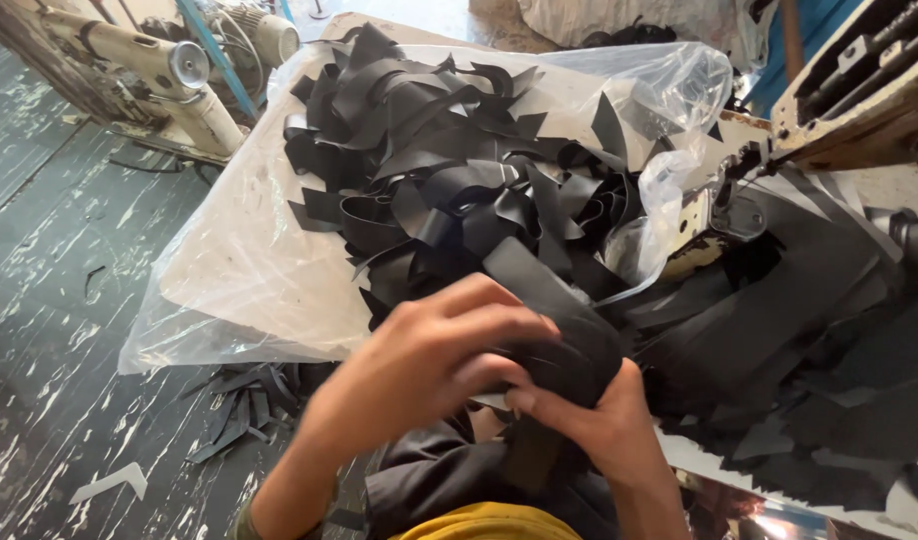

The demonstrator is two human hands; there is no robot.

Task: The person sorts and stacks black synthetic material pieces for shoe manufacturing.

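At the far left a cream sewing machine (154,75) stands on the worn green floor (49,300), and a few black scraps (241,405) lie on the boards below. Next comes a clear plastic bag (239,270) spread open, heaped with black strips (449,160). Your left hand (419,365) sits low in the middle, its fingers (489,325) curled over the top of a rolled black strip (564,320) and closed on it. The roll lies between both hands, just in front of the heap. Your right hand (599,420) grips it from below, thumb pressed against its side. Further right, more black pieces (829,340) cover the surface (884,185) beside a second machine (859,85).
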